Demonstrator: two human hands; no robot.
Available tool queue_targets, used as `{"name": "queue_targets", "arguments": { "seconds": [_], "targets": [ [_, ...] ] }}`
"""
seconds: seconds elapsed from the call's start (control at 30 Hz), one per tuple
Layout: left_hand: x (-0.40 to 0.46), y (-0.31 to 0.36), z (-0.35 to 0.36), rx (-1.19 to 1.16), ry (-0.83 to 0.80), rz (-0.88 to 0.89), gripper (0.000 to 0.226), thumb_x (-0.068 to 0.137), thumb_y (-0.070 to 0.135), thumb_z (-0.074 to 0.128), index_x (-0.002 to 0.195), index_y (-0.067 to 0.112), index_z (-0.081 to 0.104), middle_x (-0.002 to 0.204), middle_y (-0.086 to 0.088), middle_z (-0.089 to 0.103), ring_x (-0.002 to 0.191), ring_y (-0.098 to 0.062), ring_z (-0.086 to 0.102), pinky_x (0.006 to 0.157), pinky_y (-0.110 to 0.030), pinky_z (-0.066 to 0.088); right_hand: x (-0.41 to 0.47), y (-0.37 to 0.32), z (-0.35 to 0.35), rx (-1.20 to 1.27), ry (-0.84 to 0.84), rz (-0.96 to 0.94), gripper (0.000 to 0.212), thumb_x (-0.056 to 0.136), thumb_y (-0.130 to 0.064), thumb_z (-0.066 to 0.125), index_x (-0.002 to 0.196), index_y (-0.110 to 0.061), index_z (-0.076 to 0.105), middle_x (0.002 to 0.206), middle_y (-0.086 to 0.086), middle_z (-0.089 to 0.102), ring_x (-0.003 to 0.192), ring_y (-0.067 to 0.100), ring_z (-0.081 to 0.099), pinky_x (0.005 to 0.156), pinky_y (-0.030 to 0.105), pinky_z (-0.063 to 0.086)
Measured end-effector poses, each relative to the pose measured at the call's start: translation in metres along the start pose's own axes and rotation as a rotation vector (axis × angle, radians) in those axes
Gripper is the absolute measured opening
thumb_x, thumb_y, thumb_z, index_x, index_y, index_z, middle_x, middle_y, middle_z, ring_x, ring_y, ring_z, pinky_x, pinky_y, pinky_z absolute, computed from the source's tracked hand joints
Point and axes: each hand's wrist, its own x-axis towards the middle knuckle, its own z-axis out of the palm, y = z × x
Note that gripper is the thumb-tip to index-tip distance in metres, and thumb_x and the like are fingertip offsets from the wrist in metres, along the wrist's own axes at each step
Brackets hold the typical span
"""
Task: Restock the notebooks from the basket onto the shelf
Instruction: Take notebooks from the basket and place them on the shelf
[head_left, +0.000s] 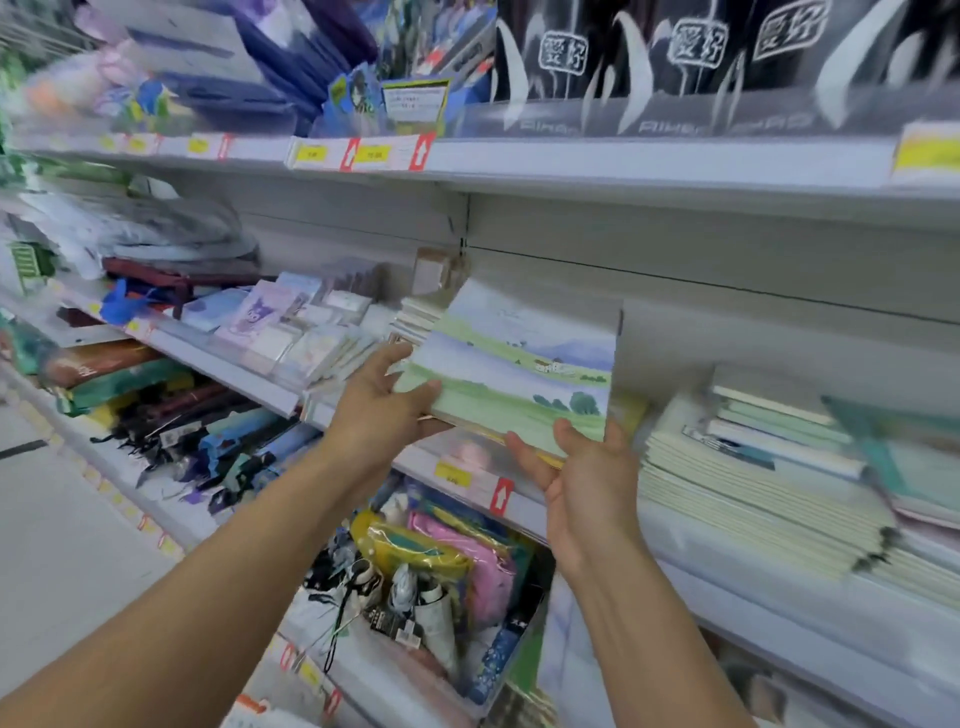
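While hands (382, 400) grip notebooks (519, 374) — shelf-high.

Stationery shop – price-tagged shelves (519, 161), stacked notebooks (753, 499).

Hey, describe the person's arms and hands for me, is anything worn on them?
Both forearms are bare, with no sleeves in view. The left hand and right hand show no gloves, and no rings, watch or bracelet can be seen, though the picture is slightly blurred.

White shelf (779, 613) bears stacked pale notebooks (753, 499) and packaged stationery (291, 332)
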Motion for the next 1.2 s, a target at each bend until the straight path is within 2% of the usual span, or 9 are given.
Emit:
{"name": "queue_targets", "arguments": {
  "seconds": [0.13,0.3,0.37,0.43,0.53,0.63,0.7,0.9,1.2],
  "targets": [
    [0.029,-0.023,0.038,0.067,0.062,-0.065,0.025,0.094,-0.002,0.058,0.119,-0.004,0.056,0.103,-0.019,0.067,0.081,-0.024,0.069,0.061,-0.025,0.060,0.018,-0.005,-0.007,0.070,0.154,-0.030,0.065,0.102,0.002,0.042,0.153,-0.036,0.027,0.157,-0.005,0.026,0.081,0.028,0.076,0.062,0.023,0.060],
    [0.067,-0.047,0.049,0.115,-0.139,-0.275,0.057,0.082,-0.007,0.070,0.133,-0.006,0.044,0.111,-0.019,0.068,0.098,-0.027,0.069,0.083,-0.031,0.058,0.051,-0.004,-0.016,0.177,0.275,0.078,0.044,0.101,0.006,0.039,0.141,-0.013,0.040,0.146,0.005,0.040,0.095,0.034,0.067,0.049,0.023,0.057],
    [0.076,-0.052,0.045,0.191,-0.325,-0.346,0.063,0.075,-0.013,0.073,0.131,-0.005,0.048,0.114,-0.017,0.070,0.107,-0.029,0.067,0.089,-0.029,0.055,0.061,-0.004,-0.022,0.077,0.281,0.110,0.035,0.097,0.009,0.043,0.129,-0.003,0.047,0.125,0.012,0.054,0.108,0.040,0.063,0.060,0.032,0.062],
    [0.083,-0.059,0.047,0.370,-0.339,-0.328,0.057,0.069,-0.019,0.074,0.122,-0.006,0.058,0.107,-0.015,0.073,0.108,-0.031,0.066,0.086,-0.028,0.056,0.069,0.001,-0.028,-0.122,0.245,0.082,0.030,0.090,0.013,0.050,0.118,0.002,0.051,0.102,0.011,0.056,0.110,0.038,0.063,0.076,0.037,0.062],
    [0.095,-0.067,0.055,0.825,-0.126,-0.187,0.067,0.060,-0.005,0.087,0.121,0.002,0.059,0.109,-0.012,0.067,0.098,-0.024,0.062,0.081,-0.027,0.050,0.078,0.004,-0.035,-0.355,0.159,0.033,0.050,0.083,0.020,0.057,0.130,0.007,0.045,0.114,0.013,0.058,0.101,0.024,0.057,0.093,0.041,0.056],
    [0.107,-0.070,0.054,1.198,-0.113,-0.074,0.071,0.054,0.027,0.095,0.116,0.008,0.066,0.113,-0.007,0.066,0.098,-0.019,0.060,0.080,-0.023,0.047,0.086,0.005,-0.039,-0.873,0.235,0.028,0.075,0.081,0.007,0.070,0.141,0.013,0.024,0.136,0.023,0.050,0.120,0.031,0.054,0.103,0.040,0.048],
    [0.110,-0.072,0.054,1.224,-0.111,-0.053,0.066,0.051,0.037,0.095,0.106,0.010,0.070,0.106,-0.005,0.070,0.095,-0.018,0.062,0.080,-0.026,0.050,0.088,0.003,-0.043,-1.117,0.270,-0.044,0.085,0.087,0.002,0.064,0.147,0.017,0.005,0.140,0.029,0.045,0.126,0.035,0.051,0.101,0.034,0.046],
    [0.120,-0.079,0.056,1.182,-0.137,-0.051,0.076,0.043,0.043,0.096,0.106,0.012,0.069,0.103,-0.002,0.069,0.094,-0.018,0.061,0.075,-0.025,0.047,0.089,-0.001,-0.045,-1.542,0.195,-0.111,0.071,0.091,-0.007,0.066,0.145,0.014,0.024,0.134,0.021,0.055,0.120,0.029,0.057,0.090,0.029,0.047],
    [0.126,-0.100,0.058,1.196,0.009,0.024,0.089,0.038,0.061,0.090,0.111,0.016,0.062,0.100,0.003,0.063,0.090,-0.016,0.053,0.077,-0.027,0.045,0.080,-0.006,-0.045,-1.581,0.249,-0.138,0.066,0.088,0.007,0.054,0.146,0.007,0.024,0.134,0.017,0.053,0.120,0.032,0.056,0.090,0.034,0.048]
  ]
}}
